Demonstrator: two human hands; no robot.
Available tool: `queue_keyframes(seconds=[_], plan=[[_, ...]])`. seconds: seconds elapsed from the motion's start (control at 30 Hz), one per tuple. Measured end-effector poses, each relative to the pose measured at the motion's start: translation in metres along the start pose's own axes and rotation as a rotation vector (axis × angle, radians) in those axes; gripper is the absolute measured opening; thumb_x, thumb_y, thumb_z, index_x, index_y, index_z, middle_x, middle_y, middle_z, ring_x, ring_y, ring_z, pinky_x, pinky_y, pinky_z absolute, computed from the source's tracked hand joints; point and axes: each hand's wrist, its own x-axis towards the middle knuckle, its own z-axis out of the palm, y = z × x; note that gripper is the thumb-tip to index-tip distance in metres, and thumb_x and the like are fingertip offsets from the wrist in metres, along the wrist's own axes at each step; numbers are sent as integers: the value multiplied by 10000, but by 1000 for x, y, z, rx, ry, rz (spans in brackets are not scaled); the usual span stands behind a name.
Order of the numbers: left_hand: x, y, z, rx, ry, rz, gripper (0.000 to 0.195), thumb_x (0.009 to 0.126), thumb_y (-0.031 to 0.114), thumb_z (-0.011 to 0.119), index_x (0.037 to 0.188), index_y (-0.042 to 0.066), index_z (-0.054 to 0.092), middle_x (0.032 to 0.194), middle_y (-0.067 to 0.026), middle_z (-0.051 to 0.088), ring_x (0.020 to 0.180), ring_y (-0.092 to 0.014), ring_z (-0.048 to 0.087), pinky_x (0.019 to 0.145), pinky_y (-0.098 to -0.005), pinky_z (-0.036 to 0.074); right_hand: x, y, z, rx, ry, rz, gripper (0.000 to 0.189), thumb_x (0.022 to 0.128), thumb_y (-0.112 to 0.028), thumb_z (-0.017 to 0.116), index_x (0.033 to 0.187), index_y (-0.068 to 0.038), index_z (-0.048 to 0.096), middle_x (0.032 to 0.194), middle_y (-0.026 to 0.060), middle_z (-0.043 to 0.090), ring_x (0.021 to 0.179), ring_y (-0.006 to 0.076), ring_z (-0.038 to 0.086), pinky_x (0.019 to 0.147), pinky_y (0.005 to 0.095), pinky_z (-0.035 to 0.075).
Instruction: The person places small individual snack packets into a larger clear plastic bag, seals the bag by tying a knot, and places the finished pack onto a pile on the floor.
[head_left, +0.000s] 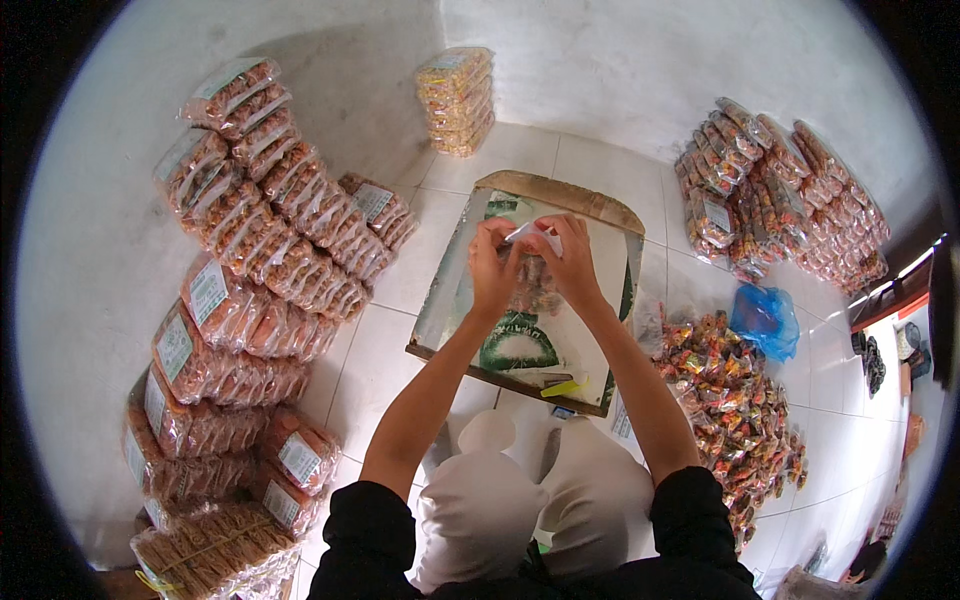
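Observation:
Both my hands meet over the far part of a low glass-topped table (442, 300) with a wooden edge. My left hand (495, 259) and my right hand (562, 251) pinch the gathered white or clear top of a plastic bag (544, 231) between their fingertips. Below the fingers, reddish-brown snack pieces (534, 285) show in the bag, partly covered by my hands. Nearer me, a green printed emblem (517, 341) shows on the tabletop. A yellow-green tool (564, 386), perhaps a cutter or stapler, lies at the near edge beside a darker strip.
Packed snack bags (262, 217) are piled high along the left wall, with bundled brown sticks (214, 544) nearer me. Another stack (455, 101) stands at the back. More packs (780, 195), a blue plastic bag (765, 321) and a heap of small packets (727, 412) lie on the right.

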Motion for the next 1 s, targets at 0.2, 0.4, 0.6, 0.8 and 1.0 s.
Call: queue_keyframes(seconds=[0.2,0.4,0.6,0.8,1.0], plan=[[-22,17,7,9,47,-87,244,744,-17,608,952,23,487,909,-88,551,859,-198,560,774,-275,445,0,-21,-3,-162,-81,31,103,788,-153,558,804,-52,572,825,69,548,786,240,463,737,338,366],[-35,23,1,191,-15,9,284,745,-72,589,976,23,456,991,-87,488,943,-173,516,830,-280,438,-4,-31,-7,-90,-70,173,119,791,-166,580,775,-49,565,720,61,535,664,199,497,595,322,398],[-54,21,3,-206,2,-115,311,743,-83,584,969,41,411,1011,-100,466,960,-176,499,844,-283,427,-10,-51,-26,98,-210,585,132,746,-135,634,815,-39,576,682,104,565,670,239,535,581,320,429],[-59,25,1,-268,32,-65,314,744,-97,576,922,61,372,1020,-110,463,953,-176,500,830,-267,430,-29,-56,-35,-74,-195,104,125,761,-34,590,883,-42,613,762,97,562,715,180,525,646,287,431],[-69,17,0,-192,41,-33,310,744,-99,573,894,76,367,1027,-112,462,984,-189,502,830,-280,438,-42,-55,-31,-22,-117,66,240,731,40,583,942,-61,636,818,80,498,747,181,522,669,281,437]])
